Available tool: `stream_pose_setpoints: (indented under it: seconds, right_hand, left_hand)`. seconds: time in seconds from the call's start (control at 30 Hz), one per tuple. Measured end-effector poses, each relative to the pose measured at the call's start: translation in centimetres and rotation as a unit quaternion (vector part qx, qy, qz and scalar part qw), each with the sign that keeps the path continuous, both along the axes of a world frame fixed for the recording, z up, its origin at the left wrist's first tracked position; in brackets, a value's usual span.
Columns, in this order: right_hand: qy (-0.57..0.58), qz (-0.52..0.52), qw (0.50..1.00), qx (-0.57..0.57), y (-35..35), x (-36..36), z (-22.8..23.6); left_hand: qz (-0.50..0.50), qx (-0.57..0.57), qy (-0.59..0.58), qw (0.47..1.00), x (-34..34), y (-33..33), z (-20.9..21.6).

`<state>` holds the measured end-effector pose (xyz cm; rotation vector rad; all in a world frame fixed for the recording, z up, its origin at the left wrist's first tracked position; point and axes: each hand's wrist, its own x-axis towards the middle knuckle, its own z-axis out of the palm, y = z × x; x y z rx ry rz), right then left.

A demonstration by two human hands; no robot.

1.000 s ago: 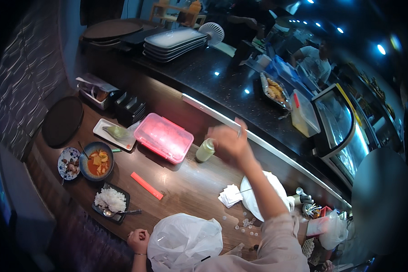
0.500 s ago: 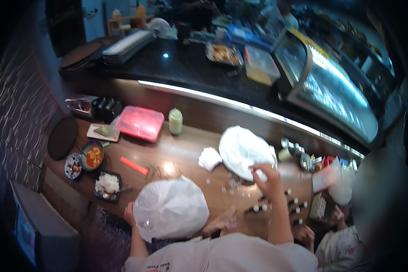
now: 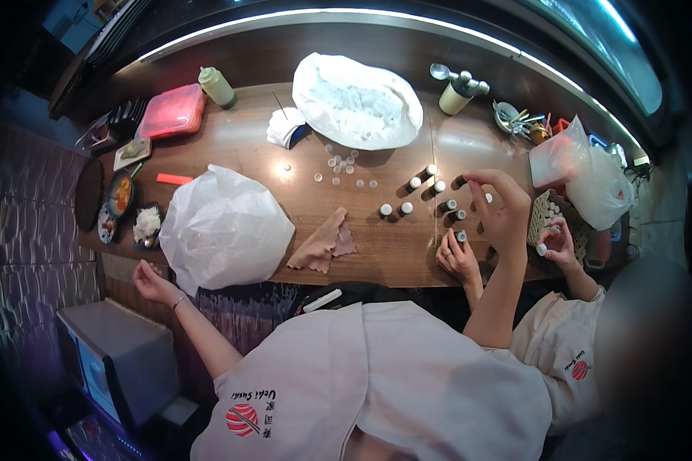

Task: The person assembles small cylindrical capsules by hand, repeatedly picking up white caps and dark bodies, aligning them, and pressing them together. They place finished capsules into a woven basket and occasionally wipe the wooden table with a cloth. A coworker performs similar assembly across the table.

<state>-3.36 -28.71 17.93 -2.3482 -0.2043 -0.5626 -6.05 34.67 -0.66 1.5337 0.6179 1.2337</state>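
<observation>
My left hand (image 3: 157,285) is off the table's front edge, beside a bulky white plastic bag (image 3: 227,230). It looks empty, with loosely bent fingers. Raised over the right side is my right hand (image 3: 504,206), its index finger and thumb curved apart around a gap. Nothing shows in its grip. Its index fingertip overlaps a small dark bottle (image 3: 459,183) in the picture; contact cannot be told. Several similar white-capped bottles (image 3: 415,184) stand nearby. Small clear round pieces (image 3: 338,163) lie in front of a bag-lined white bowl (image 3: 307,84) full of clear pieces.
At right, a co-worker's hands hold a small dark bottle (image 3: 460,237) and a white cap (image 3: 542,250), next to a woven basket (image 3: 546,215). A peach cloth (image 3: 319,244) lies at the front edge. Food dishes, including a rice plate (image 3: 147,226), and a red-lidded container (image 3: 173,111) are left.
The view has tilted down towards the table. My left hand has come away from the white bag's edge. My right hand has moved from the bowl's rim to the bottles on the right.
</observation>
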Motion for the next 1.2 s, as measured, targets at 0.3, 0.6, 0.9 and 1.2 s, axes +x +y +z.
stream_pose_setpoints:
  seconds: [0.3,0.6,0.9,1.2]
  right_hand:
    - [-0.011,0.033,0.998,0.043,-4.7,-1.6,-2.4]
    - [0.127,-0.037,0.987,0.092,-6.6,-4.5,-6.8]
    - [0.238,-0.004,0.966,0.102,-6.3,-7.0,-11.1]
    - [0.249,0.0,0.964,0.092,-6.1,-4.9,-11.7]
  left_hand:
    - [-0.274,0.134,0.004,0.952,5.2,-18.2,4.3]
    - [-0.571,0.301,0.179,0.742,8.3,-38.8,3.6]
    - [-0.493,0.32,0.292,0.755,16.7,-36.9,-6.0]
    - [-0.485,0.337,0.144,0.794,19.3,-39.6,0.2]
